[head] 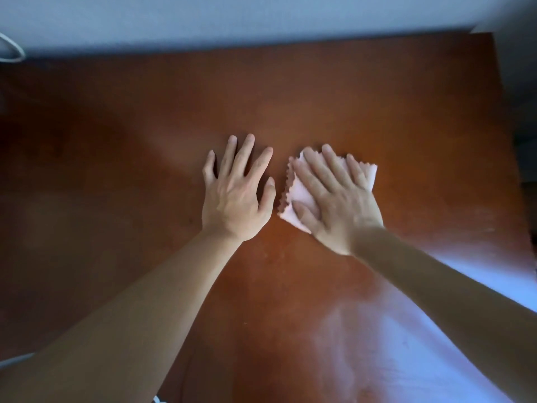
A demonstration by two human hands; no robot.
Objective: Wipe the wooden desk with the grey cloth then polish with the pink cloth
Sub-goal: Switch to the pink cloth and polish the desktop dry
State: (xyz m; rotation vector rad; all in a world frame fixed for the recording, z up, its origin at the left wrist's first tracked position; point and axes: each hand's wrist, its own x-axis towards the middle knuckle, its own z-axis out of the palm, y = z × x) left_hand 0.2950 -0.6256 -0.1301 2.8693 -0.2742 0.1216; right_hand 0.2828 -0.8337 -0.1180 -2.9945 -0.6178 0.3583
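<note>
Both hands lie flat on the reddish-brown wooden desk [319, 91], side by side and close together, with both bare forearms reaching in from the near edge.

The right hand [334, 199] presses palm-down on the pink cloth [293, 196]. Its fingers are straight and spread across the fabric, with the thumb lying along the cloth's near-left part; nothing is pinched or curled, so the hand is released and simply pushes the cloth against the wood. The cloth is a small folded piece with zigzag-cut edges. Most of it is hidden under the palm and fingers. Its serrated left edge shows just beside the thumb, and one corner sticks out past the fingertips on the far right side.

The left hand [235, 193] rests directly on the bare wood, just to the left of the cloth and apart from it by a narrow strip of desk. Its fingers are straight and fanned, with the thumb pointing toward the cloth. It holds nothing.

The desk surface shows a pale glossy reflection near the right forearm and beyond the left hand's fingertips. Behind the far edge of the desk stands a light wall [261, 18]. A thin white cord [13, 52] curves at the far left, well away from the left hand.
</note>
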